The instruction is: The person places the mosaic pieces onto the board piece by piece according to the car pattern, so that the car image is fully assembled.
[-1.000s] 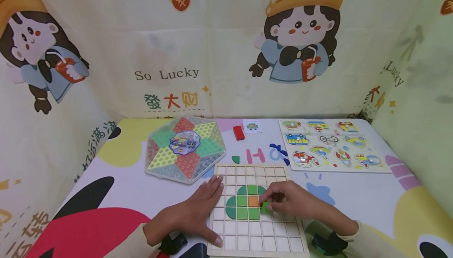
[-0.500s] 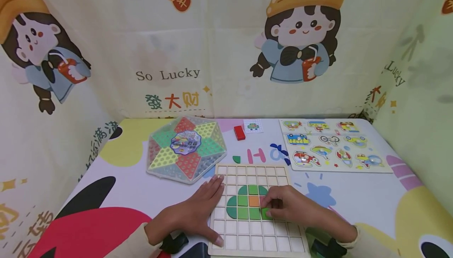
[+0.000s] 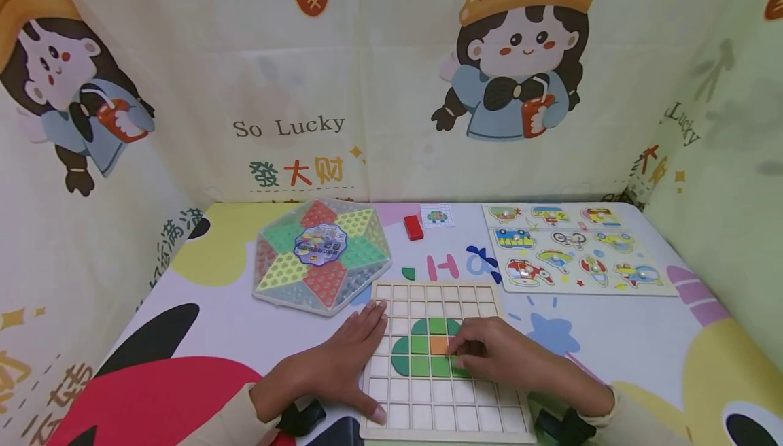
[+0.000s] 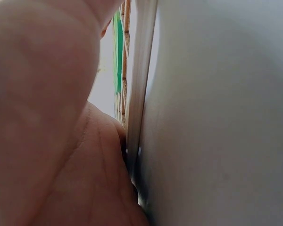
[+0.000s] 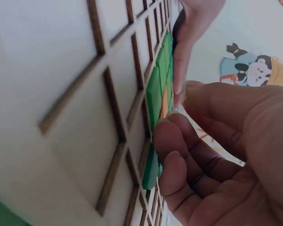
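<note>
A wooden grid board (image 3: 453, 419) lies in front of me, with green square and rounded tiles (image 3: 419, 366) and an orange tile (image 3: 438, 345) set in its cells. My left hand (image 3: 342, 357) lies spread along the board's left edge, fingertips and thumb on the frame. Over the right side of the pattern, my right hand (image 3: 498, 351) has curled fingers and thumb on a green square tile (image 3: 462, 369), low at its cell. The right wrist view shows those fingertips (image 5: 167, 136) right at the tiles; the fingers partly hide the tile in the head view.
Behind the board are a hexagonal Chinese checkers box (image 3: 321, 255), a red block (image 3: 413, 228), a small pattern card (image 3: 437, 215), a green quarter-round piece (image 3: 408, 273) and dark blue pieces (image 3: 483, 256). A vehicle puzzle board (image 3: 581, 249) lies back right.
My right hand has lowered the green square tile from a tilted position down to its cell beside the other green tiles. The left hand has stayed in place on the board.
</note>
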Tool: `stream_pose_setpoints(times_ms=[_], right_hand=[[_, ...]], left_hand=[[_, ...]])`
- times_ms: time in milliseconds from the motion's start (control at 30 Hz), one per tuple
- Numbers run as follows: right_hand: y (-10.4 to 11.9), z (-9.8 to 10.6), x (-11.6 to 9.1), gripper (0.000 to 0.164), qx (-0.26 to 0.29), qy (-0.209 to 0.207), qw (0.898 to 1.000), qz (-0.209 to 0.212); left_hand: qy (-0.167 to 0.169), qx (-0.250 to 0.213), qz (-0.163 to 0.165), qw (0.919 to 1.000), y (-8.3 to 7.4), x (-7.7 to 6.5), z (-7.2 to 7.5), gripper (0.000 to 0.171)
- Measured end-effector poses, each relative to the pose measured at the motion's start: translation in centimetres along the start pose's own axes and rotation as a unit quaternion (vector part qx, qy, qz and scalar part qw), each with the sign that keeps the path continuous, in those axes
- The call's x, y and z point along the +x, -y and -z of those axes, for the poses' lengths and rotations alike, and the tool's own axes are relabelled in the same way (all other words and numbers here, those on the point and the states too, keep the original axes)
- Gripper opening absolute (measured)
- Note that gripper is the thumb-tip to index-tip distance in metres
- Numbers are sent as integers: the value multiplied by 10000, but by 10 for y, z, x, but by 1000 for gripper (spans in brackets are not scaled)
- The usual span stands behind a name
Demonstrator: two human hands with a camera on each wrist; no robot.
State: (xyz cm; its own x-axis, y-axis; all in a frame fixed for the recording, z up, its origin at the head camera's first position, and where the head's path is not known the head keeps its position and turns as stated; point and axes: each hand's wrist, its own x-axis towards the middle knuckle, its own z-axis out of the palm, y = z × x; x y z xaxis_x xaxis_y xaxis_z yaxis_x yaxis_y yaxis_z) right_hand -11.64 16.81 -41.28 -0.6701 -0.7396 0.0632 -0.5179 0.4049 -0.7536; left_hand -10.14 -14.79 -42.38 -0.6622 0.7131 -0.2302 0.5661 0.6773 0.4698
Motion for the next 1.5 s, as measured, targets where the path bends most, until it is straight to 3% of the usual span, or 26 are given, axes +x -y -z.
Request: stream_pose_setpoints(times_ms=[200, 467, 700, 1133, 1500], right_hand=[[3, 5, 13, 7, -27, -222, 9995, -231], [-3, 9, 36, 12, -5, -468, 9989, -85], [-5, 12, 54, 8, -138, -570, 9979, -259], [-13, 19, 101, 9, -345, -967, 9944, -239], [-22, 14, 130, 9, -232, -1231, 9853, -1161]], left_hand=[[-34, -3, -7, 10000, 0, -3, 1, 126], [38, -38, 38, 10000, -2, -1, 1, 126], [63, -18, 114, 9999, -1, -1, 1, 127], [-5, -10, -50, 10000, -3, 0, 2, 125], [-2, -34, 11, 10000, -1, 0, 1, 126]])
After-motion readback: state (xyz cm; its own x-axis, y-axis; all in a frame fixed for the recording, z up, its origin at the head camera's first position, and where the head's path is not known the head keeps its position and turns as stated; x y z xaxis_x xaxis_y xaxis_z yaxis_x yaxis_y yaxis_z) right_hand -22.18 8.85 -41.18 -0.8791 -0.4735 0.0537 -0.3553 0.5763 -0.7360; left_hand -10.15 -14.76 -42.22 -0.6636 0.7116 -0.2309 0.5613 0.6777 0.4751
